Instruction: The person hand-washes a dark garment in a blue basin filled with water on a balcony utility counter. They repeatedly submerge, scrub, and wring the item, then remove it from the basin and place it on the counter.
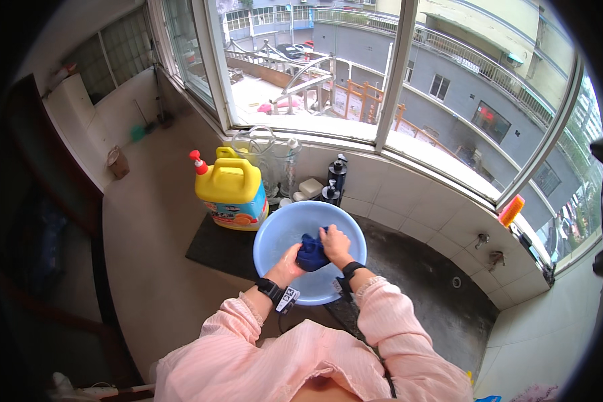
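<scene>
A dark blue cloth [312, 255] is bunched up between my two hands, over a light blue plastic basin [274, 221]. My left hand [287, 265] grips the cloth's left side, and it looks wet. On the other side, my right hand [335, 242] has its fingers curled around the cloth's upper right part. Some water seems to lie in the basin, though its depth is hard to tell. Each wrist wears a black strap with a tag hanging from it.
Left of the basin stands a yellow detergent jug [231, 193] with a red pump. Behind are a clear pitcher [259, 156], soap bars [310, 188] and dark pump bottles [337, 173]. Taps [496, 260] jut from the tiled wall above a dark sink [422, 286]. An orange brush [511, 211] rests on the sill.
</scene>
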A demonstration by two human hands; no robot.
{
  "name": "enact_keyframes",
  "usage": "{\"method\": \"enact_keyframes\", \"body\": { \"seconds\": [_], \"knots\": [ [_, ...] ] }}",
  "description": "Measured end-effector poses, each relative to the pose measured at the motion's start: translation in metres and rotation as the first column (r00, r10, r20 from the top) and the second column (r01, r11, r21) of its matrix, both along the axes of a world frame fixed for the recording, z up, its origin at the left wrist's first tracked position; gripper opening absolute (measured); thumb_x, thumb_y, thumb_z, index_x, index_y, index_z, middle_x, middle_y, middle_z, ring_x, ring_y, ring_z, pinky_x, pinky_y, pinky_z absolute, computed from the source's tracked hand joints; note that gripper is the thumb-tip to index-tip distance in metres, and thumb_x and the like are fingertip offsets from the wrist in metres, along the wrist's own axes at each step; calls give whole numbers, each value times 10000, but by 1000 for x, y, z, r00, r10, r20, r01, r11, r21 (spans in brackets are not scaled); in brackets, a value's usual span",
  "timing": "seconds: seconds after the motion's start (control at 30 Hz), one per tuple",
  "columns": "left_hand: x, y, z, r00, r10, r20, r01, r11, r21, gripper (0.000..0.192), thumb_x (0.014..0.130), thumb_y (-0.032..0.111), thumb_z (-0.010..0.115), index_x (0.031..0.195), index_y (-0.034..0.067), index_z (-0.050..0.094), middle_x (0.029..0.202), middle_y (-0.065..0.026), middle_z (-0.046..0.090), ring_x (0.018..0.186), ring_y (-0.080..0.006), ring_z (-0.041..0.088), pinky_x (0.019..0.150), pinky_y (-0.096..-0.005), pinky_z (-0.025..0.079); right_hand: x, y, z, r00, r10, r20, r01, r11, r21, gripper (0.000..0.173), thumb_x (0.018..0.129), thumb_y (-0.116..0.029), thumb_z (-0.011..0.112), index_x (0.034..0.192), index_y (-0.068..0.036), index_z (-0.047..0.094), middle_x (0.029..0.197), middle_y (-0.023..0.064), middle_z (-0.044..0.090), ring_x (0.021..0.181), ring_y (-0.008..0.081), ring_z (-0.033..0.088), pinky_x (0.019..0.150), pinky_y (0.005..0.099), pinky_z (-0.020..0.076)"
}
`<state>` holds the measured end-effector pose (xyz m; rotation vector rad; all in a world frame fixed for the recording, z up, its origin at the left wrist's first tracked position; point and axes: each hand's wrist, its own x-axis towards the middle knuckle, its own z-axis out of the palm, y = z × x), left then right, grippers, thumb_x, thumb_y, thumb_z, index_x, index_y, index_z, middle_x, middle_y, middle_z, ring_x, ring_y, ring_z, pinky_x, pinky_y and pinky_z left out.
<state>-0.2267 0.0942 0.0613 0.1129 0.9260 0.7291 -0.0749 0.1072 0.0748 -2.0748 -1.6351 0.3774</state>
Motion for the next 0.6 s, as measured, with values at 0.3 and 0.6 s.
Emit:
{"method": "enact_keyframes", "body": {
  "seconds": [0.3, 0.6],
  "knots": [
    [-60, -28, 27, 928, -153, -340, 266, 912, 314, 580, 895, 389, 509, 1401, 166, 333, 1478, -123, 235, 1299, -504, 216, 931, -760, 154, 8, -13, -45, 986, 161, -47, -167, 923, -346, 605, 825, -326, 598, 1260, 0, 331, 983, 270, 611, 885, 420, 625, 681, 474, 547],
    [-34, 7, 10, 899, -317, -302, 431, 763, 481, 491, 834, 563, 512, 1141, 181, 521, 1009, -152, 603, 908, -417, 556, 832, -750, 326, -36, -39, 61, 369, 209, -906, -468, 884, 13, 293, 671, -14, 579, 964, -28, 567, 790, 48, 549, 659, 136, 530, 478, 263, 433]
  ]
}}
